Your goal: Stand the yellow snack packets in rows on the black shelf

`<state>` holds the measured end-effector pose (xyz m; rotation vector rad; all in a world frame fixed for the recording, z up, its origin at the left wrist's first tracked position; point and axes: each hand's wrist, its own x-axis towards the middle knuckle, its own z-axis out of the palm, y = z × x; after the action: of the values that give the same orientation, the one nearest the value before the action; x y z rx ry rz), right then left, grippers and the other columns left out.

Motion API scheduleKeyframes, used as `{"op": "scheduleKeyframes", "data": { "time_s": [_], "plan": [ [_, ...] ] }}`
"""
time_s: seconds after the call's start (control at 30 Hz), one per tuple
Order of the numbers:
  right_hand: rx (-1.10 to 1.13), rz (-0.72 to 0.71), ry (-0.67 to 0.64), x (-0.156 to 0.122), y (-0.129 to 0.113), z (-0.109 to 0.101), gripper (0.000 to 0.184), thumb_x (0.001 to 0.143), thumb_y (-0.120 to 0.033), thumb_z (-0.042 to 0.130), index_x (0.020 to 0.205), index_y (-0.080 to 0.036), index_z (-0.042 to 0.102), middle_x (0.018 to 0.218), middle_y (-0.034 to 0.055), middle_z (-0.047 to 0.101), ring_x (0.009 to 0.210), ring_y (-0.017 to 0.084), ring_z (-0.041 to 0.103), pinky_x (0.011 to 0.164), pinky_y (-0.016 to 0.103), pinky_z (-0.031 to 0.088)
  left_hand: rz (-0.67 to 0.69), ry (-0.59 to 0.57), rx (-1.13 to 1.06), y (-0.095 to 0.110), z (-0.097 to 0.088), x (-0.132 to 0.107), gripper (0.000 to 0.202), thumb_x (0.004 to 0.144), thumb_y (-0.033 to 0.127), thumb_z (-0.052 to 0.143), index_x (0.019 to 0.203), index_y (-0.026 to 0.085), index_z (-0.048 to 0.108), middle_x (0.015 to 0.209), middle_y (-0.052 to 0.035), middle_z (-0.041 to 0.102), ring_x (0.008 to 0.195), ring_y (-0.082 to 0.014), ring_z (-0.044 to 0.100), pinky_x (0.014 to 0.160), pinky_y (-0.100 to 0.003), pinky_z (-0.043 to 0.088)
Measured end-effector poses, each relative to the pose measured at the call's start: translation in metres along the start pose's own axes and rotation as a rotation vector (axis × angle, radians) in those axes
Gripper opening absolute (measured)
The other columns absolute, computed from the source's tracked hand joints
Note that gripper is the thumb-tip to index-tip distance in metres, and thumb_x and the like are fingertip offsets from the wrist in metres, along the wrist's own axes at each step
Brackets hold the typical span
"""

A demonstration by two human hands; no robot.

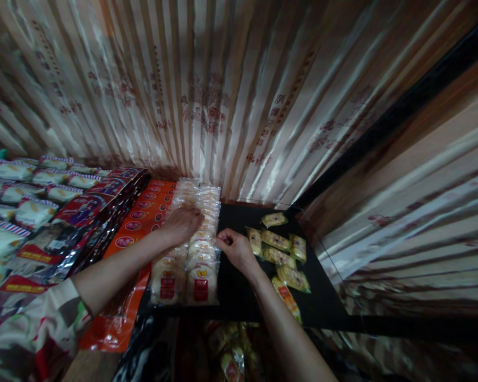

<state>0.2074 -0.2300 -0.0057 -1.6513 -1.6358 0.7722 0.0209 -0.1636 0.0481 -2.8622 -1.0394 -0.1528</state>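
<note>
Clear packets of round, pale crackers (201, 286) stand on edge in two long rows, with red labels on the nearest ones. Across these rows reaches my left hand (183, 224), its fingers curled down among the packets; what they grip is hidden. At the outer edge of the right-hand row, my right hand (237, 249) pinches the side of a packet between thumb and fingers. Several small yellow packets (276, 240) lie loosely on the black board (235, 289) to the right of that hand.
Orange printed wrappers (133, 225) lie left of the crackers, beside a stack of dark red snack bags (91, 204). Several white packets (35, 212) fill the far left. Behind everything hangs a pleated, printed curtain (207, 95). A dark bar (382, 122) slants at the right. More packets (233, 361) sit below the board's front edge.
</note>
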Motion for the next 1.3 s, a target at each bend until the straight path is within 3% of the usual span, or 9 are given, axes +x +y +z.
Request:
{"op": "scheduleKeyframes", "data": {
  "time_s": [0.3, 0.5, 0.93, 1.3],
  "plan": [
    [-0.042, 0.001, 0.063, -0.002, -0.014, 0.005, 0.017, 0.075, -0.036, 0.057, 0.070, -0.020, 0.059, 0.062, -0.0026, 0.059, 0.055, 0.010, 0.050, 0.054, 0.020, 0.034, -0.047, -0.028, -0.048, 0.001, -0.004, -0.003, 0.020, 0.086, 0.022, 0.042, 0.082, 0.015, 0.061, 0.087, -0.0072, 0.062, 0.087, -0.0203, 0.056, 0.074, -0.031, 0.043],
    [-0.033, 0.000, 0.151, -0.002, -0.017, 0.012, 0.022, 0.076, -0.040, 0.055, 0.068, -0.020, 0.059, 0.060, -0.0025, 0.058, 0.054, 0.011, 0.050, 0.053, 0.021, 0.034, -0.033, 0.011, -0.099, -0.003, -0.007, -0.012, 0.020, 0.085, 0.027, 0.044, 0.081, 0.017, 0.061, 0.090, -0.0072, 0.059, 0.092, -0.0203, 0.054, 0.075, -0.031, 0.043],
    [-0.027, 0.025, 0.224, -0.006, -0.022, 0.010, 0.030, 0.078, -0.049, 0.050, 0.074, -0.020, 0.056, 0.064, -0.0017, 0.058, 0.055, 0.011, 0.051, 0.053, 0.021, 0.037, -0.116, -0.067, -0.099, 0.000, -0.008, -0.011, 0.019, 0.083, 0.027, 0.047, 0.082, 0.015, 0.061, 0.091, -0.0102, 0.063, 0.089, -0.0219, 0.057, 0.072, -0.031, 0.044],
    [0.006, 0.002, 0.015, -0.023, -0.002, 0.001, 0.033, 0.075, -0.049, 0.054, 0.064, -0.018, 0.056, 0.053, -0.0045, 0.050, 0.050, 0.008, 0.042, 0.048, 0.019, 0.030, -0.086, -0.040, -0.054, 0.004, -0.013, -0.012, 0.018, 0.082, 0.025, 0.047, 0.079, 0.014, 0.062, 0.087, -0.0101, 0.064, 0.088, -0.0221, 0.058, 0.075, -0.032, 0.045]
  ]
}}
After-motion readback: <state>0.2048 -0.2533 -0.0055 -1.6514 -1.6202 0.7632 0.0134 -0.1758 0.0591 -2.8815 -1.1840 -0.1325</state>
